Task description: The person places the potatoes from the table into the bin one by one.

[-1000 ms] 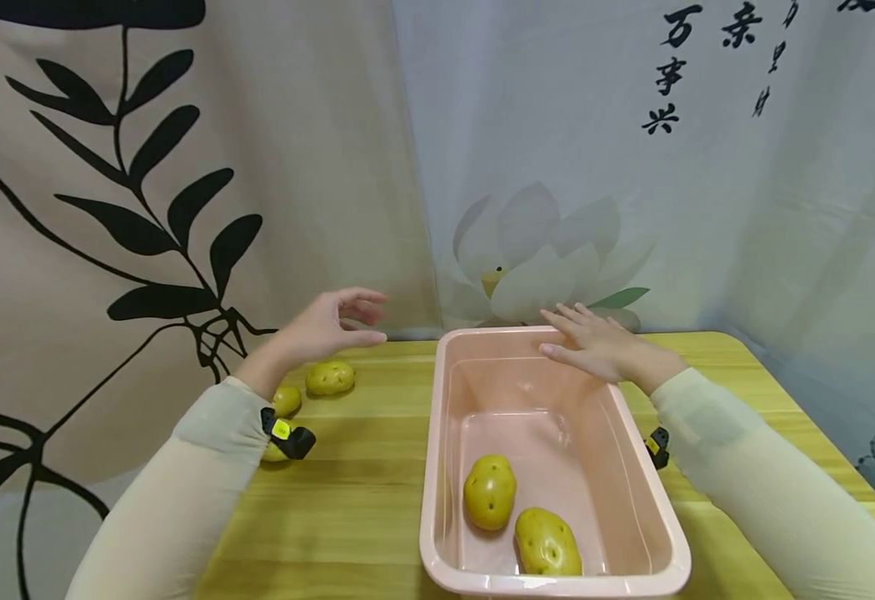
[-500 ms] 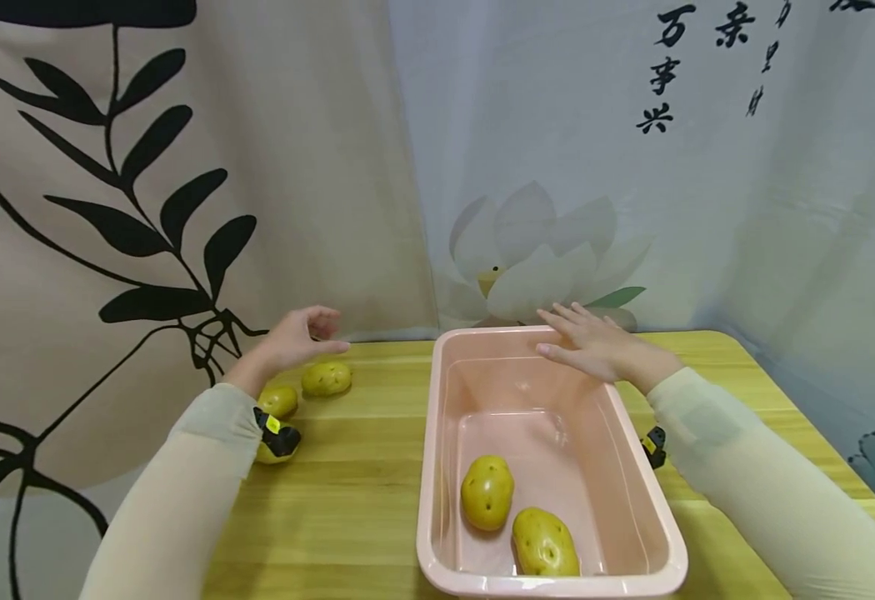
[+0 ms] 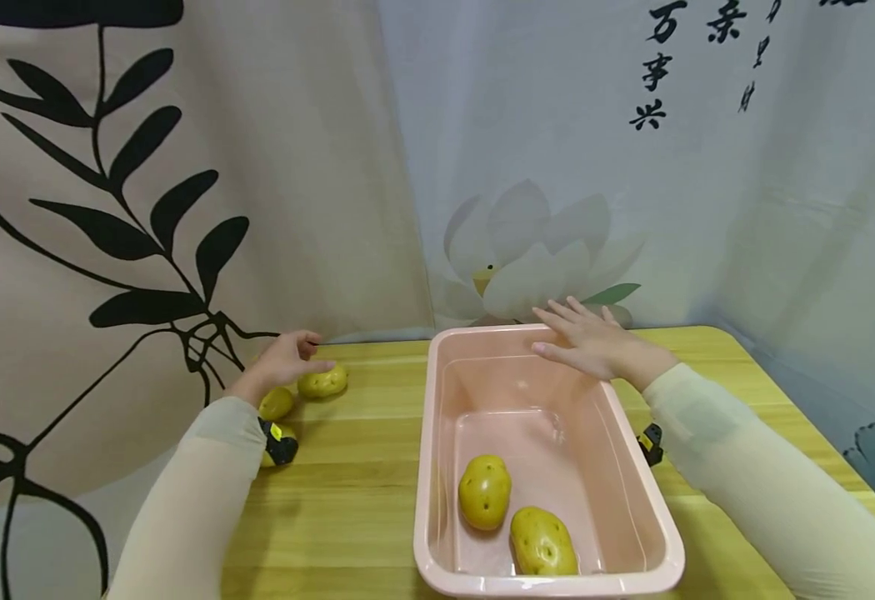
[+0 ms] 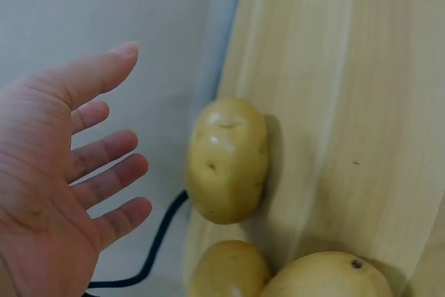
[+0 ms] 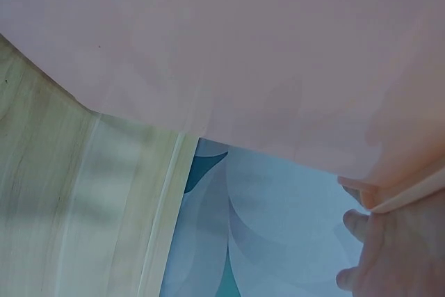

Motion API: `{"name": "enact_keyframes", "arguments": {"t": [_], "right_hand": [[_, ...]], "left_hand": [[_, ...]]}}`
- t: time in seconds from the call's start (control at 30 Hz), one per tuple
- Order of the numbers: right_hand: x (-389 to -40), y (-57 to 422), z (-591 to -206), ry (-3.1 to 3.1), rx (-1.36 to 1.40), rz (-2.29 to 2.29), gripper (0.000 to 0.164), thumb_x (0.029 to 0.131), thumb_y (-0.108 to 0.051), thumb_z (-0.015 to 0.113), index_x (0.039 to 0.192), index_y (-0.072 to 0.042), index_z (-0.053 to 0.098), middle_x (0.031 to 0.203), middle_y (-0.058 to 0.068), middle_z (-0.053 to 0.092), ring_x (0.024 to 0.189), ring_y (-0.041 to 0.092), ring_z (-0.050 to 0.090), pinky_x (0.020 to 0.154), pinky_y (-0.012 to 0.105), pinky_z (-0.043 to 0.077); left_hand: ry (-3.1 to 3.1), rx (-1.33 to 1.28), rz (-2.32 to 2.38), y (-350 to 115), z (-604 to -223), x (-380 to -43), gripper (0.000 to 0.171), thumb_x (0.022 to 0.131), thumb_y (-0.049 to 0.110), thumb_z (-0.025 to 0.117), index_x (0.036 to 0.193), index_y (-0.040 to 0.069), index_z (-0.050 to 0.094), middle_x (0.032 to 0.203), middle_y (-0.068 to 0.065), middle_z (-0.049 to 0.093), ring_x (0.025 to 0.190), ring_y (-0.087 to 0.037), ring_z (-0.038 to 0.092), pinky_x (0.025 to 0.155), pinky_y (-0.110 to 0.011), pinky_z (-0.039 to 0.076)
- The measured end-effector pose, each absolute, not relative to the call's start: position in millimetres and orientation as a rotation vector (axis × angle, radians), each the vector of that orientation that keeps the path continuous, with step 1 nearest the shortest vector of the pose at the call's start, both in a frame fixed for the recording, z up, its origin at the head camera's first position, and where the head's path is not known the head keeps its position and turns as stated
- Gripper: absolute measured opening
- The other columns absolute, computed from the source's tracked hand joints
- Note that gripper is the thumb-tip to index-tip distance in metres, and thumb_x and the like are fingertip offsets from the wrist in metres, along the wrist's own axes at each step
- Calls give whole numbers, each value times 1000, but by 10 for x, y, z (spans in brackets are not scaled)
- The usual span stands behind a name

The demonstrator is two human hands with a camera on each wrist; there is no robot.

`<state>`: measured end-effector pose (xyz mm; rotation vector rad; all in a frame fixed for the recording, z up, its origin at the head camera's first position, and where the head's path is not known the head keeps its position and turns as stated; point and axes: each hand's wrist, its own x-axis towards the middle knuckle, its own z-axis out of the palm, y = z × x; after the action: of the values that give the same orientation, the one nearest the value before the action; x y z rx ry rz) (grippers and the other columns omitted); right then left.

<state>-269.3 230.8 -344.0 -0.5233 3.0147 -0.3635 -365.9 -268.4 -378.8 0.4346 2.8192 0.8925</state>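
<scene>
My left hand [image 3: 283,364] hovers at the table's far left, fingers spread and loosely bent, holding nothing. Just beyond it lies a yellow potato [image 3: 322,381]. In the left wrist view that potato [image 4: 228,161] sits a short gap from my fingers, with two more potatoes, one smaller-looking [image 4: 229,273] and one with a dark spot [image 4: 330,279], beside each other below it. My right hand [image 3: 591,342] rests with extended fingers on the far right rim of a pink plastic basin [image 3: 424,500]. Inside the basin lie two potatoes, one upright-looking [image 3: 485,492] and one nearer [image 3: 544,542].
The wooden table [image 3: 347,500] carries the basin on its right half. A printed curtain [image 3: 317,167] hangs right behind the table's back edge. Table surface lies between the basin and the loose potatoes.
My left hand has moved left and down, closer to the loose potatoes. The right hand stays on the basin rim, and the view has shifted slightly.
</scene>
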Motion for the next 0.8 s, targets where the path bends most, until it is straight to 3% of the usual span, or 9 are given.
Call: {"name": "enact_keyframes", "arguments": {"t": [0.43,0.8], "right_hand": [[-2719,2344,-3363,3004,-504,-319,78,92,-72,26,155,-28,13,161,9,7,145,36,-4,104,71,-6],[-2719,2307,-3432,2996,-504,-354,79,91,-73,27,155,-28,14,160,9,8,145,38,-2,104,72,-4]], "left_hand": [[2847,425,800,-2667,-4186,-3956,72,87,36,71,143,3,39,143,-24,41,130,-44,39,102,-56,36],[2897,414,633,-2683,-4413,-4010,78,83,38,74,145,4,40,142,-23,43,124,-41,44,98,-55,39]]}}
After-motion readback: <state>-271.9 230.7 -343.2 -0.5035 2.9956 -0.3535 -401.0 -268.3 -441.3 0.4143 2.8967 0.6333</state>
